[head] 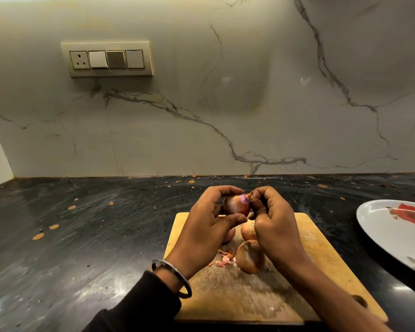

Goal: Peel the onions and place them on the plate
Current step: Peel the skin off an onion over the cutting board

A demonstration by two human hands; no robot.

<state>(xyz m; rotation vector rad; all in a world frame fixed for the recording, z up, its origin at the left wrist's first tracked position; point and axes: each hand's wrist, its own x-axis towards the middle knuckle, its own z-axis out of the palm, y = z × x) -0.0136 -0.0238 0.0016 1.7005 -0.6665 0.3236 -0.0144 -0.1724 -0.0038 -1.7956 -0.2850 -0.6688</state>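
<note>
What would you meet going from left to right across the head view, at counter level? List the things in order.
Bangle on the left wrist → left hand → held onion → right hand → plate at the right edge. The cutting board lies under the hands, so it is left out.

Veined marble wall [225, 104] — a switch panel [107, 59] upper left — rises behind a speckled black countertop [82, 224].
</note>
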